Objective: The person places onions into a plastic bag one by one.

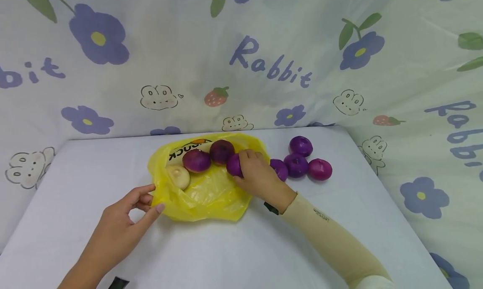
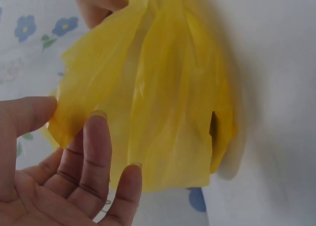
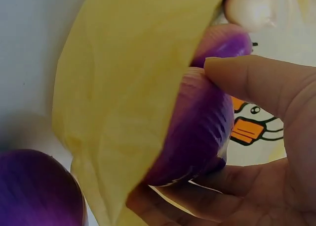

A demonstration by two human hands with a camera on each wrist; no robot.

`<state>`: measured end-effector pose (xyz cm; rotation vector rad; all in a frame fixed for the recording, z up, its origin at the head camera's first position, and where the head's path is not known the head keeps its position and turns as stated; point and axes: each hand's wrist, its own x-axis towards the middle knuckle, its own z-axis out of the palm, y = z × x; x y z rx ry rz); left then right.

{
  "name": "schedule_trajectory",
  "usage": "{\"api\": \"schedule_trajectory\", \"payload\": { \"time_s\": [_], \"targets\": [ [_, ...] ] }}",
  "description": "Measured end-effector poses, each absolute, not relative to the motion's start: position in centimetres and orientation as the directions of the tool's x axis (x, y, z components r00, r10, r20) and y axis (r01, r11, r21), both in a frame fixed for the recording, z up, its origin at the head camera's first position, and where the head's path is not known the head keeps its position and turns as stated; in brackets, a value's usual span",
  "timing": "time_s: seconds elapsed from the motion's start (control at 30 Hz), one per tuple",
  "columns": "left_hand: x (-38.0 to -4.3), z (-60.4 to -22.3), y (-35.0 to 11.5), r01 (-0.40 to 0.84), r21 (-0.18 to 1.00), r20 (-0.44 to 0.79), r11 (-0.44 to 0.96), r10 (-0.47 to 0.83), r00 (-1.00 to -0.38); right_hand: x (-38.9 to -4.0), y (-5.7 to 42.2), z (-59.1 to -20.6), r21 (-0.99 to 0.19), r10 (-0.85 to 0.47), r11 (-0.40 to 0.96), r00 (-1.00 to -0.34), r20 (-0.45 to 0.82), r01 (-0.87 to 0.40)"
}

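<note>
A yellow plastic bag (image 1: 205, 203) lies with its mouth spread on the table. My left hand (image 1: 122, 222) pinches the bag's near left edge between thumb and fingers; the left wrist view shows the raised film (image 2: 158, 97) at the fingertips. At the bag's right side, my right hand (image 1: 262, 174) grips a purple onion (image 1: 234, 165) inside the opening, thumb on one side and fingers curled beneath in the right wrist view, with film hiding part of the onion (image 3: 200, 122). Beside it in the bag sit two more purple onions (image 1: 197, 161) and a pale onion (image 1: 179, 176).
Several purple onions (image 1: 296, 165) stand close together on the white table (image 1: 211, 255), just right of the bag. A printed cloth (image 1: 181, 63) with flowers and rabbits hangs behind the table and along its sides.
</note>
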<state>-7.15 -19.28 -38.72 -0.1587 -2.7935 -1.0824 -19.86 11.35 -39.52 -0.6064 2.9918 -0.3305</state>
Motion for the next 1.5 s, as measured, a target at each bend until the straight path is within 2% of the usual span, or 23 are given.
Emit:
{"api": "schedule_trajectory", "payload": {
  "time_s": [0.57,0.9,1.23,1.5],
  "targets": [
    [-7.0,-38.5,-19.3,0.141,0.662,0.158,0.736,0.046,-0.986,-20.7,10.2,-40.7,-0.160,-0.388,0.911,-0.922,-0.016,-0.381],
    [-6.9,-38.5,-19.3,0.107,0.661,0.112,0.743,0.043,-0.993,-21.0,9.8,-40.9,-0.203,-0.342,0.921,-0.940,-0.012,-0.333],
    [-6.9,-38.6,-19.4,0.129,0.654,0.129,0.745,0.058,-0.990,-21.5,9.5,-41.1,-0.222,-0.297,0.933,-0.954,-0.031,-0.283],
    [-6.9,-38.6,-19.4,0.147,0.664,0.147,0.733,0.064,-0.987,-21.7,9.4,-41.4,-0.184,-0.287,0.942,-0.958,-0.006,-0.281]
  ]
}}
